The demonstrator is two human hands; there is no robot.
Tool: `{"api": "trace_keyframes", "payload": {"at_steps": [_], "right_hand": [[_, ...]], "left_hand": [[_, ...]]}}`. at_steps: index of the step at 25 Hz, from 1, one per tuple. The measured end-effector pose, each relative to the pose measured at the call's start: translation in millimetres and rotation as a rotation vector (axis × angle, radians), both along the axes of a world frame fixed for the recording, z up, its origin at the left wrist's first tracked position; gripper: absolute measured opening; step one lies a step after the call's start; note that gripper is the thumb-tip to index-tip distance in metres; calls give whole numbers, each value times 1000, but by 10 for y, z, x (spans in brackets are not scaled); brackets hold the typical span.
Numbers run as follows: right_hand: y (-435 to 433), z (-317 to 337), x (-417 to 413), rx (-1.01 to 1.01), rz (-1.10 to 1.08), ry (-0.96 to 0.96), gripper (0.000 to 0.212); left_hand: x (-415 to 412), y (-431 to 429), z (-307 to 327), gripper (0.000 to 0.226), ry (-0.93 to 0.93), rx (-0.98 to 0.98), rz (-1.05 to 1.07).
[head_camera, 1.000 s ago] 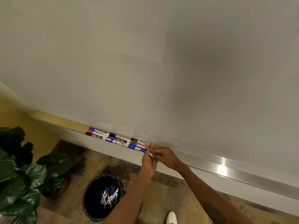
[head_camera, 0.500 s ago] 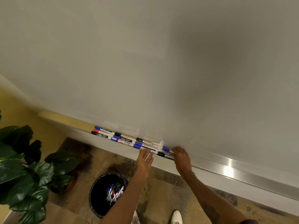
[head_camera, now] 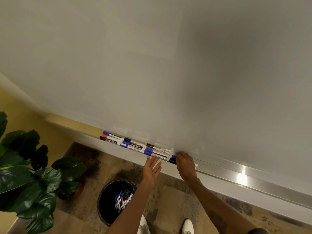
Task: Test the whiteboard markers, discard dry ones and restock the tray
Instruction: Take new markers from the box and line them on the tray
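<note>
Several whiteboard markers (head_camera: 133, 145) with blue, red and black caps lie end to end in rows on the metal tray (head_camera: 236, 174) under the whiteboard (head_camera: 168, 65). My right hand (head_camera: 184, 163) rests on the right end of the rows, fingers over the blue and black caps there; whether it grips a marker is hidden. My left hand (head_camera: 152, 168) hovers just below the tray edge, palm flat and fingers apart, holding nothing. A black waste bin (head_camera: 108, 208) on the floor below holds several discarded markers (head_camera: 122, 200).
A large potted plant (head_camera: 25, 174) with dark green leaves stands at the left, close to the bin. The tray runs on to the right with a bright light reflection. My white shoes (head_camera: 188, 226) stand on the patterned floor by the bin.
My hands have parted: the right one slid rightwards along the tray to the end of the marker rows, and the left one dropped below the tray edge and spread flat. More markers now lie there.
</note>
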State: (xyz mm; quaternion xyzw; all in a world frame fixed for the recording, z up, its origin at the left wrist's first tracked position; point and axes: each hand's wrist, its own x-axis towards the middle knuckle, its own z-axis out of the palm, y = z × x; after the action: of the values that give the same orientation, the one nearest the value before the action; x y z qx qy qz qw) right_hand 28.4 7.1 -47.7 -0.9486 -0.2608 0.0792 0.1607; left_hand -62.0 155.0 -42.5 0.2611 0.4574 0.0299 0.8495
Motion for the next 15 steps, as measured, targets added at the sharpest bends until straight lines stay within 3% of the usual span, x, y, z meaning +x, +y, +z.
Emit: {"api": "trace_keyframes", "payload": {"at_steps": [3,7,15], "right_hand": [[284,76,-48,96,118,126,43],[557,4,-111,26,261,195,59],[555,-85,-208,-36,241,200,60]], "left_hand": [[-57,45,69,55,10,43,-22],[-151,179,184,53,29,87,-27],[-227,345,180,53,22,92,-43]]}}
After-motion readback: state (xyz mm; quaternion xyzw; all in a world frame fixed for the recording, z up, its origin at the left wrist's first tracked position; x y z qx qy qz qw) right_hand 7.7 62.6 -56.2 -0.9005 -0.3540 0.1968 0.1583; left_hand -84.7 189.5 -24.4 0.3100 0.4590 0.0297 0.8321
